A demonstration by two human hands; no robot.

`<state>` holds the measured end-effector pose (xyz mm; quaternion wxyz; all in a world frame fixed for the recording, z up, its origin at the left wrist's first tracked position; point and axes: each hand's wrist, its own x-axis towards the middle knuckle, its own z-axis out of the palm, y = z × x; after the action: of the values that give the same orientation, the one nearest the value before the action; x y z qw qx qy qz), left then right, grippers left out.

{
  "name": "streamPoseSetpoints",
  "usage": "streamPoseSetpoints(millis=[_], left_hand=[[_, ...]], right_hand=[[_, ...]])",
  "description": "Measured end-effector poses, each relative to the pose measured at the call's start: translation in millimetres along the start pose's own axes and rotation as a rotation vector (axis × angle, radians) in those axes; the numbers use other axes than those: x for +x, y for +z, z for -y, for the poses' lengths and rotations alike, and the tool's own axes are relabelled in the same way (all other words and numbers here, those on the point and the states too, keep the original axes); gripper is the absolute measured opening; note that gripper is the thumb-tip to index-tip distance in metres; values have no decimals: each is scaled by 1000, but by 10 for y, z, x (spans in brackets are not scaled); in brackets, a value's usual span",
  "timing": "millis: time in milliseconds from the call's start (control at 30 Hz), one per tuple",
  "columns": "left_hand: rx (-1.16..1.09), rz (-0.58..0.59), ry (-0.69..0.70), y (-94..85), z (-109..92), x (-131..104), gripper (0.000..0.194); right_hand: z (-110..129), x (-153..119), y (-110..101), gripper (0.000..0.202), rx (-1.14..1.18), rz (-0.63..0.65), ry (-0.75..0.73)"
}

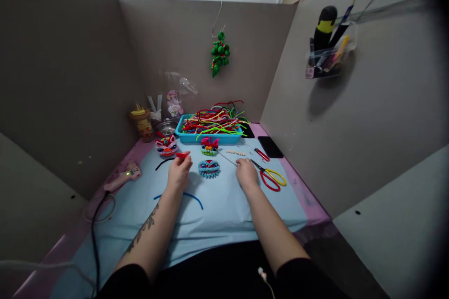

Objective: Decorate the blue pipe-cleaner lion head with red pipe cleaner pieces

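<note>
My left hand (179, 172) is closed in a pinch on a small red piece (182, 154), whose kind I cannot make out. Beneath my left wrist lies a blue pipe cleaner (194, 197), and a black pipe cleaner (163, 162) is just left of the hand. My right hand (246, 173) has its fingers closed at the near end of a thin grey rod (227, 157), low over the table. Between the hands sits a light-blue fuzzy figure (209, 168), with a pink, orange and green one (209, 146) behind it. Another red and pink figure (166, 146) stands left.
Scissors (268, 175) with red and yellow handles, a red cutter (262, 154) and a black phone (270, 146) lie at the right. A blue basket (210, 138) of pipe cleaners stands behind. At the left is a pink glue gun (123, 177) with its cord. Partitions enclose the table.
</note>
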<state>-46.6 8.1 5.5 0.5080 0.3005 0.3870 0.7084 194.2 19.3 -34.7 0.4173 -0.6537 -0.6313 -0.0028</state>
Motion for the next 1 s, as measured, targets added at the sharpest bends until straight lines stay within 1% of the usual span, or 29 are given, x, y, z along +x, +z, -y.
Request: streamPoseSetpoints(millis=[67,133,167,200,267,333,367,467,533,567,667,733,833,900,1000], left_hand=[[83,119,-25,64,77,-94,44],[181,246,-6,114,113,-180,41],[229,299,5,131,116,-216,39],[273,339,15,143,112,-245,36],[378,412,47,158,96,-285,30],[502,460,152,165,91,-303,23],[565,478,229,167,95,-306,20],[711,501,434,173,122,-303,10],[760,515,480,172,138,-298,11],[762,519,475,169,143,-296,15],[720,519,428,150,142,-292,27],[705,500,423,135,133,-291,24],[711,475,430,128,114,-294,13],[703,468,424,136,102,-300,11],[700,489,434,147,95,-311,12]], right_hand=[[36,5,-3,17,40,-41,-14],[157,-32,-21,16,209,-79,-66],[235,-61,-30,16,337,-40,-93],[316,-94,-37,17,481,32,-89],[460,-159,-37,22,736,252,-35],[552,-208,-22,26,919,406,17],[577,-224,-13,27,984,454,43],[592,-238,4,27,1095,536,114],[582,-227,3,24,1118,549,148],[575,-217,1,23,1119,532,162],[552,-183,-2,19,1112,428,202],[538,-168,-1,19,1110,392,221],[525,-168,1,20,1130,441,259],[523,-179,4,23,1165,489,285],[520,-194,12,26,1199,549,295]])
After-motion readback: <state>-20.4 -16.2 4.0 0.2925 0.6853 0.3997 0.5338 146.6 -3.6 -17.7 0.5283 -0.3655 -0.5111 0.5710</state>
